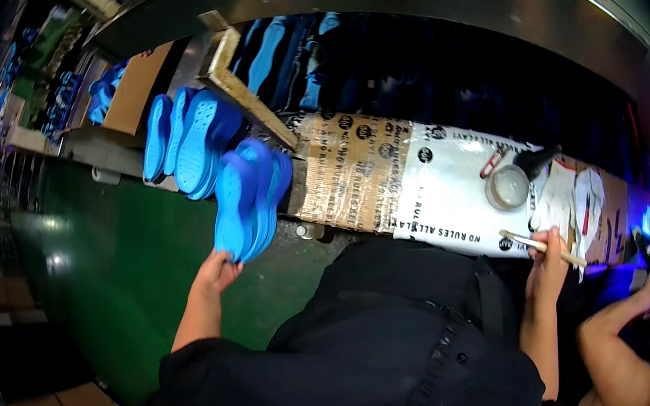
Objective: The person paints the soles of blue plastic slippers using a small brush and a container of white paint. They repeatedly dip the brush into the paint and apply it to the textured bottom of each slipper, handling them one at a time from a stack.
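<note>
My left hand (219, 271) pinches the lower end of several blue shoe soles (236, 202), bunched upright beside the bench's left end. More blue soles (197, 140) stand in a row just beyond them. Over the bench's front edge, my right hand (550, 260) grips a slim brush (567, 257) by its pale handle, bristles pointing left. Near the brush sits a round translucent cup (508, 187) with pale contents. Beside that cup lie a small red tool (492, 162), a black object (534, 160) and some white cloth (557, 197).
The bench is covered with printed brown tape (355, 174) and white sheeting (453, 198). A wooden bracket (251, 106) juts over its left end. Behind runs a dark rack with blue soles (266, 53). A cardboard box (136, 88) stands left; a co-worker's arm (614, 334) reaches in right.
</note>
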`<state>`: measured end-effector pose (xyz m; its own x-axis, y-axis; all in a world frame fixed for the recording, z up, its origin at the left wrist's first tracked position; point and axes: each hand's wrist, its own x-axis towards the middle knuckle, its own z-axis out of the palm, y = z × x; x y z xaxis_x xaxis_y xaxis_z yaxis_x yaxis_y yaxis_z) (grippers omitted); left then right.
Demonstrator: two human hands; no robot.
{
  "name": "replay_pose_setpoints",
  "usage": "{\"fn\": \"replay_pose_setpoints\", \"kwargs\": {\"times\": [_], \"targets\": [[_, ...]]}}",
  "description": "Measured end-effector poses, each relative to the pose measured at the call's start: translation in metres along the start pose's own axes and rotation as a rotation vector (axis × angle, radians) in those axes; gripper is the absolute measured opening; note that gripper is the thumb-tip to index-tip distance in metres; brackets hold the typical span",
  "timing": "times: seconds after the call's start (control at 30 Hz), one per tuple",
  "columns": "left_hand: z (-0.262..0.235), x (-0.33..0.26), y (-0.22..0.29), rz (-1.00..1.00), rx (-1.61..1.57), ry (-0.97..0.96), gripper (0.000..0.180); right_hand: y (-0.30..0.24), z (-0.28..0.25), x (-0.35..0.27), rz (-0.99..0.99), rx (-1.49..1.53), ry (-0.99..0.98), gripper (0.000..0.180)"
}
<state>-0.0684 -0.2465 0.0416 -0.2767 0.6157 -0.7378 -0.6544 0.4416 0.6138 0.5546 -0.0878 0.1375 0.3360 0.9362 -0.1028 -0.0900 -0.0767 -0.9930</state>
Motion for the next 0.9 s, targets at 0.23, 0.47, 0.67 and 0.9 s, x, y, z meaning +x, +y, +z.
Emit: {"fn": "replay_pose_setpoints", "kwargs": {"times": [0.23,0.47,0.67,0.9], "targets": [[0.08,-0.036,-0.042,-0.085,0.138,-0.213,0.064,-0.021,0.03,-0.001,-0.007,0.004,-0.098,0.032],[0.247,-0.02,-0.077,-0.088,0.073,-0.349,0.052,-0.024,-0.006,0.004,-0.1,-0.038,0.049,0.039],[0.276,-0.009,-0.076,0.014,0.43,-0.277,0.04,-0.023,-0.023,0.033,-0.222,-0.167,0.03,0.033],[0.296,-0.012,-0.046,0.205,0.612,-0.349,0.032,0.004,0.0,0.085,-0.499,-0.634,-0.11,0.021]]}}
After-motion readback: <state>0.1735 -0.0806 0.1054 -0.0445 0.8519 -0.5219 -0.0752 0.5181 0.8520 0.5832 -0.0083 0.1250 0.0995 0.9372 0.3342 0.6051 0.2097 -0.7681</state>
